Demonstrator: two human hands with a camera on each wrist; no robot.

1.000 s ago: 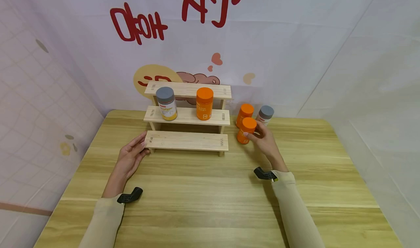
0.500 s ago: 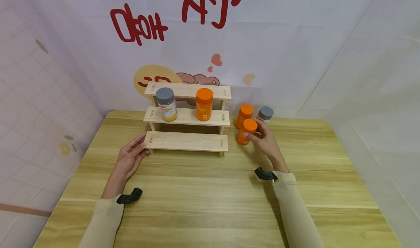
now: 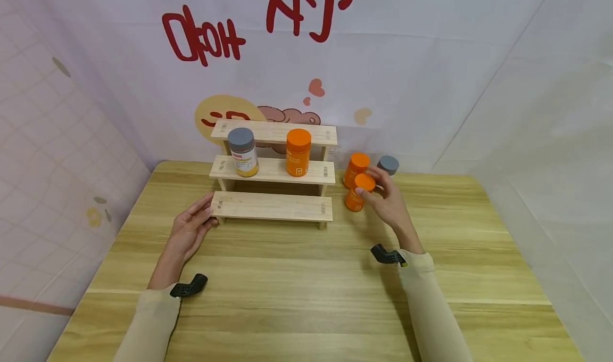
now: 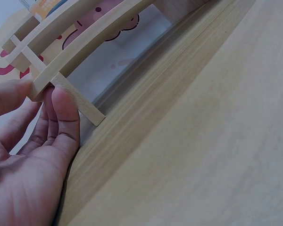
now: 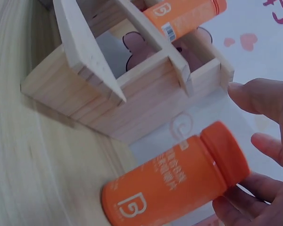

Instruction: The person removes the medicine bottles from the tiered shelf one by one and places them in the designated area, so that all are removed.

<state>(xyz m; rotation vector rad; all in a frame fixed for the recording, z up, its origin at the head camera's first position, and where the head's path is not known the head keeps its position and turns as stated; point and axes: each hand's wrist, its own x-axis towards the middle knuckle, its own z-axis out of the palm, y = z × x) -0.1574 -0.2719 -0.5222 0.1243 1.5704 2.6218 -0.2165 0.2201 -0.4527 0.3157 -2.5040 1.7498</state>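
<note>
My left hand (image 3: 191,228) pinches the left end of the lowest board of a three-tier wooden shelf rack (image 3: 273,206). In the left wrist view its thumb is above the board, with curled fingers below. To the right of the rack an orange bottle (image 3: 354,199) stands upright on the table. Around that bottle my right hand (image 3: 389,206) has its fingers spread. The right wrist view shows the thumb (image 5: 254,96) off the orange bottle, and the lower fingers beside its cap, perhaps touching it. Another orange bottle (image 3: 355,173) and a grey-capped bottle (image 3: 388,164), partly hidden, stand behind.
On the middle shelf stand a grey-capped bottle with a white and yellow label (image 3: 245,159) and an orange bottle (image 3: 298,157). A printed cloth backdrop (image 3: 407,85) rises behind the wooden table (image 3: 287,298).
My right hand's fingers have loosened and spread from the front orange bottle, covering more of the grey-capped bottle behind. The bottle stays in place. My left hand has not moved.
</note>
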